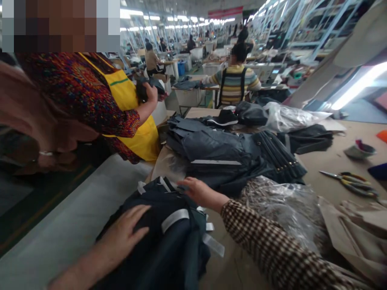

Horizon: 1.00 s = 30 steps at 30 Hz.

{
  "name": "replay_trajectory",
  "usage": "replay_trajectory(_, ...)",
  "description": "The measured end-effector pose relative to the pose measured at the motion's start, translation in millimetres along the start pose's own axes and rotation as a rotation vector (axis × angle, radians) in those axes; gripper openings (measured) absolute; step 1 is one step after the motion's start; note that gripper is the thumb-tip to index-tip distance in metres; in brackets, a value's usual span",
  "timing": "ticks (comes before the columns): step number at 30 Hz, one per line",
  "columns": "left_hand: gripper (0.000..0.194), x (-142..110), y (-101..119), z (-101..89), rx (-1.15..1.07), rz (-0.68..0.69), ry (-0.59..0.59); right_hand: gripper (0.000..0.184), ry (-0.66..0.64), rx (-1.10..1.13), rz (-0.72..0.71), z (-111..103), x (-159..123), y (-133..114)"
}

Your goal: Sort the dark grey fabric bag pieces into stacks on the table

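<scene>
My left hand (122, 235) lies flat, fingers spread, on a stack of dark garments with grey reflective strips (169, 241) at the near edge of the table. My right hand (198, 191), in a checked sleeve, reaches across to the far top edge of the same stack, fingers curled at the fabric; a firm grip cannot be made out. Beyond it lies a larger pile of dark garments (223, 155).
A person in a yellow apron (130, 108) stands close at the left, holding a dark object. Clear plastic bags (281, 205), scissors (350, 181), a small bowl (361, 150) and cardboard pieces (353, 229) lie on the brown table (326, 161). Other workers sit farther back.
</scene>
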<state>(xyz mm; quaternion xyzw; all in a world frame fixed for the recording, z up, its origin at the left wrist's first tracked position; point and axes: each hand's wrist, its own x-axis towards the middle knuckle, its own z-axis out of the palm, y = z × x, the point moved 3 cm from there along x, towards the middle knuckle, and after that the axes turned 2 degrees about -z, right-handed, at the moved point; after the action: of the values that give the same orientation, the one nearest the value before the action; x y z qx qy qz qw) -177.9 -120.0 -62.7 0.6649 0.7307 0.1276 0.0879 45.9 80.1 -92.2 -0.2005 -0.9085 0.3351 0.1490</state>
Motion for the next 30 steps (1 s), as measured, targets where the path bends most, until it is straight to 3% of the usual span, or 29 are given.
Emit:
replay_trajectory(3,0.052,-2.6,24.8,95.6,0.235,0.150,-0.002,0.033,0.060,-0.198,0.247,-33.0,-19.9,84.7)
replay_trajectory(5,0.055,-13.0,34.9,143.5,0.395,0.199,-0.033,0.031,0.080,-0.325,0.362,-56.8,-26.9,126.5)
replay_trajectory(7,0.057,-23.2,37.4,173.4,0.509,0.174,-0.051,0.032,0.079,-0.437,0.436,-72.8,-27.4,153.7)
replay_trajectory(10,0.062,-31.0,30.1,187.2,0.532,0.140,-0.051,0.033,0.055,-0.563,0.468,-78.6,-21.4,171.7)
replay_trajectory(12,0.065,-30.2,22.5,179.4,0.465,0.188,-0.064,0.028,0.039,-0.619,0.459,-76.3,-17.4,174.6)
replay_trajectory(14,0.061,-23.4,17.2,160.1,0.364,0.247,-0.076,0.022,0.023,-0.655,0.433,-75.2,-16.0,173.3)
replay_trajectory(16,0.047,-8.3,17.9,132.1,0.254,0.269,-0.042,0.023,0.002,-0.679,0.387,-77.4,-18.1,167.9)
replay_trajectory(19,0.031,29.5,34.0,84.8,0.091,0.248,0.099,0.023,-0.041,-0.710,0.289,-86.1,-28.2,150.4)
replay_trajectory(23,0.023,91.8,82.2,31.3,-0.160,0.271,0.256,0.018,-0.067,-0.759,0.160,-103.8,-48.2,108.7)
replay_trajectory(26,0.022,133.1,128.2,1.7,-0.368,0.279,0.275,0.017,-0.027,-0.805,0.028,-122.8,-61.9,65.9)
replay_trajectory(28,0.024,153.2,158.6,-9.1,-0.488,0.266,0.184,0.017,0.035,-0.852,-0.119,-137.7,-68.8,33.9)
replay_trajectory(30,0.030,164.1,185.1,-9.5,-0.637,0.207,-0.025,0.017,0.117,-0.886,-0.265,-152.4,-74.0,3.6)
